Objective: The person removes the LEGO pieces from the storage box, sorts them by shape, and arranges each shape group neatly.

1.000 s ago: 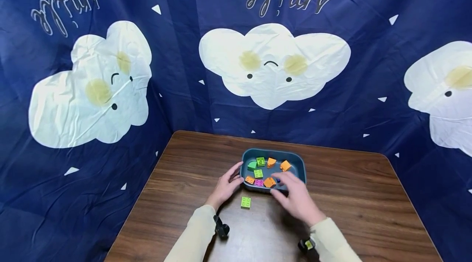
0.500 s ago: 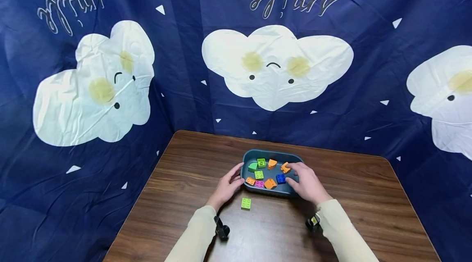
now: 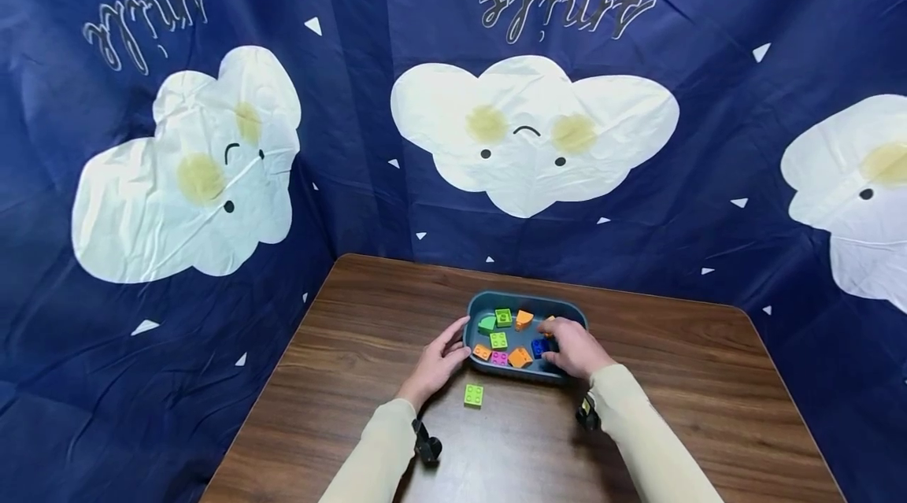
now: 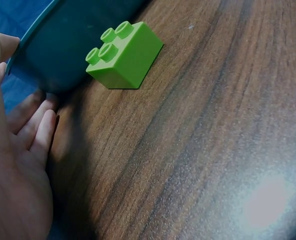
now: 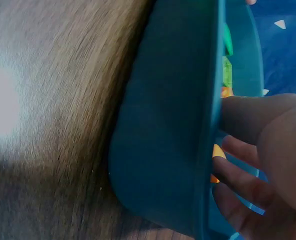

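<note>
A dark teal tray (image 3: 489, 296) on the table holds several toy building bricks. My left hand (image 3: 437, 361) touches its left end, fingertips at the rim (image 4: 19, 55). My right hand (image 3: 577, 347) reaches into the tray's right side, with thumb and forefinger on either side of a blue brick (image 3: 539, 348) and a gap showing. An orange brick (image 3: 550, 321) is partly hidden behind that hand. An orange piece (image 5: 217, 155) shows by the fingers in the right wrist view. On the table before the tray sits a lime green brick (image 3: 473, 396), studs up.
Other bricks in the tray include a pink one (image 3: 499, 359), an orange angled one (image 3: 520, 358), a green curved one (image 3: 486, 324) and a lime one (image 3: 499, 340). A navy curtain (image 3: 354, 133) with clouds hangs around the wooden table (image 3: 680, 377).
My right hand moved right over the tray, uncovering the blue brick, then came back left and down toward it. The left hand stays at the tray's end. The view has shifted slightly.
</note>
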{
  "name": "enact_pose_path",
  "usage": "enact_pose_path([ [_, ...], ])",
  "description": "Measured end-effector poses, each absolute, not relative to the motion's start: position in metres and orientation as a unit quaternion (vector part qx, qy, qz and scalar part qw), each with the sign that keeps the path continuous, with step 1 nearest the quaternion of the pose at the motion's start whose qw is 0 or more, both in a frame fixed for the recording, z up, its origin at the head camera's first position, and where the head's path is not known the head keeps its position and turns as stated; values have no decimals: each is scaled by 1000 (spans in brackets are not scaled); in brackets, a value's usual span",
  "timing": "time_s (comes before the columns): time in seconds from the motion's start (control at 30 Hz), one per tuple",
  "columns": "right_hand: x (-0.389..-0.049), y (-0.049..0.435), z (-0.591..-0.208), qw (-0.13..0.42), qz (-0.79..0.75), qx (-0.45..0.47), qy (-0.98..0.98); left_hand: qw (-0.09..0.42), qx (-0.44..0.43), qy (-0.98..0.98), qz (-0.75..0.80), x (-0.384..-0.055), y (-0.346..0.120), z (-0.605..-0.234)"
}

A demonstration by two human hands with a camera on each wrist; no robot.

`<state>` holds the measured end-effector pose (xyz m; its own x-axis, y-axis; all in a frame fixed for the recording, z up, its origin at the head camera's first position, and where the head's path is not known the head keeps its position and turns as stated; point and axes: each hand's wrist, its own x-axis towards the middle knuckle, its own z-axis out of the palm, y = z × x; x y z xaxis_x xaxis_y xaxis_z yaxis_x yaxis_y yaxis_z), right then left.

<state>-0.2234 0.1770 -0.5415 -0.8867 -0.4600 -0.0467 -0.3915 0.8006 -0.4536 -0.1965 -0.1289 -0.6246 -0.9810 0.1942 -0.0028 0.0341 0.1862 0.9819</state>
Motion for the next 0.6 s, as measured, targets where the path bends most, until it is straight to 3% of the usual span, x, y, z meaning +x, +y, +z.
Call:
enact_pose_path([
  [0.4, -236, 167, -554, 116, -120, -225, 960, 66, 79, 767, 634, -196, -128, -626],
  [0.6, -239, 164, -558, 111, -108, -218, 964, 72, 75, 764, 636, -192, -128, -614],
])
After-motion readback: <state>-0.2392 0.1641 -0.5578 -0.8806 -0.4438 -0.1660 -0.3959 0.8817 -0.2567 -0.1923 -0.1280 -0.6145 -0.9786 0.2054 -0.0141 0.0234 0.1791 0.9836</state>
